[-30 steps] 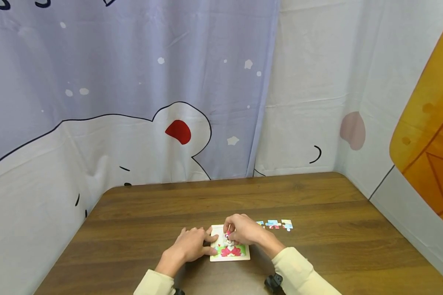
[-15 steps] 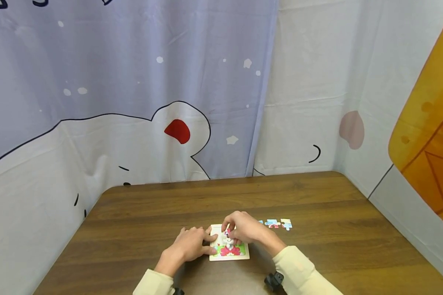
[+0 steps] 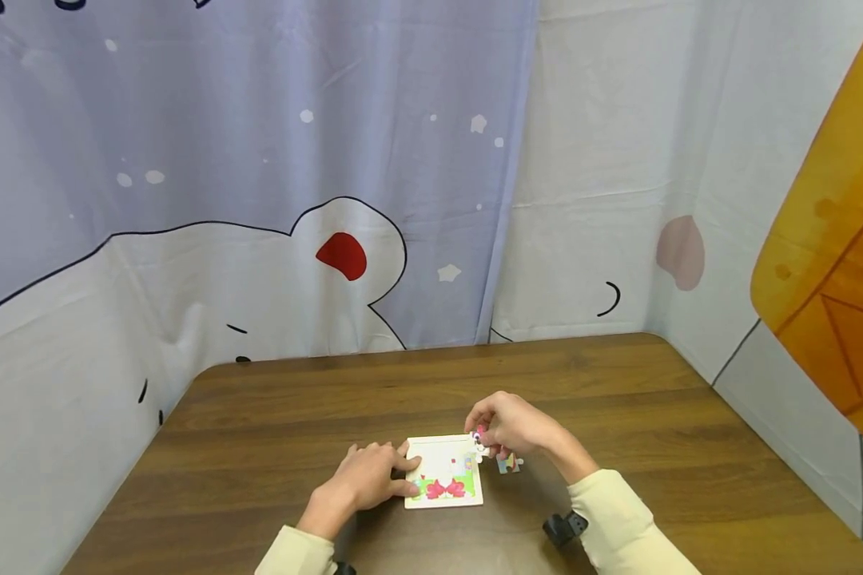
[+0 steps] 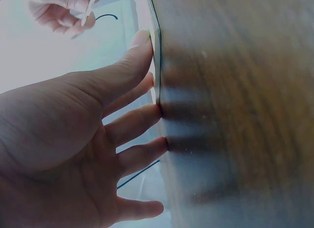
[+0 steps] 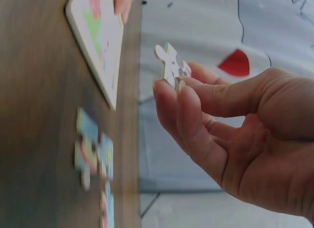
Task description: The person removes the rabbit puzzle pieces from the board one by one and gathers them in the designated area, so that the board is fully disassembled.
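A square puzzle board (image 3: 442, 504) with a pale rim lies on the table, its lower picture showing green and pink. My left hand (image 3: 367, 475) rests at its left side, thumb and a finger touching the frame; in the left wrist view, the fingers (image 4: 140, 154) are spread and fairly straight. Just off the board's upper right corner, my right hand (image 3: 518, 423) pinches a white-and-pink jigsaw piece (image 3: 479, 446). In the right wrist view, that piece (image 5: 169, 63) is held in the air between thumb and fingertips.
Loose jigsaw pieces (image 3: 508, 463) lie on the wooden table (image 3: 295, 415) right of the board, partly hidden by the right hand in the head view. Several pieces (image 5: 87, 127) show in the right wrist view. A printed curtain (image 3: 259, 279) hangs behind the table.
My right hand has lifted the white-and-pink jigsaw piece off the middle of the board and carried it right, past the upper right corner. The left hand stays on the board's left side.
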Tool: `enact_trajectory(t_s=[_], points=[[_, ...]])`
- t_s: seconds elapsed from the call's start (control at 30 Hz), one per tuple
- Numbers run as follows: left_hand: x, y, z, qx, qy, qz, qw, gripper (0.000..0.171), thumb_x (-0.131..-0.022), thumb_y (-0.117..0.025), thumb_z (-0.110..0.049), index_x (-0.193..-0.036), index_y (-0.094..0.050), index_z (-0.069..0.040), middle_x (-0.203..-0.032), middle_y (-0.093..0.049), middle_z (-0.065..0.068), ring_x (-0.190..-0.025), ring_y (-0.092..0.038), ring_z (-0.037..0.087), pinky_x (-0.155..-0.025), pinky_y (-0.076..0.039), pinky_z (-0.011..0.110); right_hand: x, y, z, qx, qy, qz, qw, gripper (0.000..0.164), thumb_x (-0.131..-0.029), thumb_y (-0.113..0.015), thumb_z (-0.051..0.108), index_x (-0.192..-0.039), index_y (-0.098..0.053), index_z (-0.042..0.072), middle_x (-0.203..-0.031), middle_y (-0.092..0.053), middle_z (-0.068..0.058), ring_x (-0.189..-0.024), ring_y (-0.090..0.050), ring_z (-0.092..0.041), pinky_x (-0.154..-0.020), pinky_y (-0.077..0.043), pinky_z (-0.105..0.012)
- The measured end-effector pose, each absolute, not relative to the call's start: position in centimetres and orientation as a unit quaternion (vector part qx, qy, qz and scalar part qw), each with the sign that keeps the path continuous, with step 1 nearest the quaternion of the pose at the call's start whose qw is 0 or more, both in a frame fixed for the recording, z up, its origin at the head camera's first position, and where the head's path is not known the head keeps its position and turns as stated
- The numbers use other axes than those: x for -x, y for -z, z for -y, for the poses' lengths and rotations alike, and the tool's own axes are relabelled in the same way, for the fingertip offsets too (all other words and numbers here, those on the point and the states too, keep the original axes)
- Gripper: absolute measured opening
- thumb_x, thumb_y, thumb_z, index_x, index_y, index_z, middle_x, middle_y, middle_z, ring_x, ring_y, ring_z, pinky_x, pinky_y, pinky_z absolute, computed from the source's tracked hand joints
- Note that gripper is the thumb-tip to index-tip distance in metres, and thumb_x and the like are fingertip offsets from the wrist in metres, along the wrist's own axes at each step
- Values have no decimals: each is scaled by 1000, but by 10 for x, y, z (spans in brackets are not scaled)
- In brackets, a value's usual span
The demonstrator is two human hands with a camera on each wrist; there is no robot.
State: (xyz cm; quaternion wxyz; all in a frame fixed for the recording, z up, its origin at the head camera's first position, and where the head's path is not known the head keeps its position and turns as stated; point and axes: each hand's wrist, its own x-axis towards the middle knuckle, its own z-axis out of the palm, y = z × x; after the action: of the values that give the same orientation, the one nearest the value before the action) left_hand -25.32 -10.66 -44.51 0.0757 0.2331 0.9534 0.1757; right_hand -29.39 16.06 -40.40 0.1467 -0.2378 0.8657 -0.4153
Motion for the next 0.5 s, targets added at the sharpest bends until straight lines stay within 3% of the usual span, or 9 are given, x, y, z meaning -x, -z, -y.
enact_trajectory(t_s=[0.27,0.5], points=[[252,445,108,-233,-183,-952,77,52,-84,-75,-43,-131,-69,-20,-146,-52,15,-130,-48,46,-100,-27,77,302,410,-208,217,434,-860,157,21,-86,-60,-18,-101,-69,-7,-76,-64,-12,-53,-61,-18,-48,-55,-33],[253,444,107,-230,-184,-952,83,53,-84,-75,-43,-131,-69,-20,-146,-52,14,-131,-48,46,-101,-26,77,302,416,-233,184,439,-862,174,20,-85,-60,-15,-101,-69,-5,-75,-63,-11,-55,-62,-17,-49,-55,-31]])
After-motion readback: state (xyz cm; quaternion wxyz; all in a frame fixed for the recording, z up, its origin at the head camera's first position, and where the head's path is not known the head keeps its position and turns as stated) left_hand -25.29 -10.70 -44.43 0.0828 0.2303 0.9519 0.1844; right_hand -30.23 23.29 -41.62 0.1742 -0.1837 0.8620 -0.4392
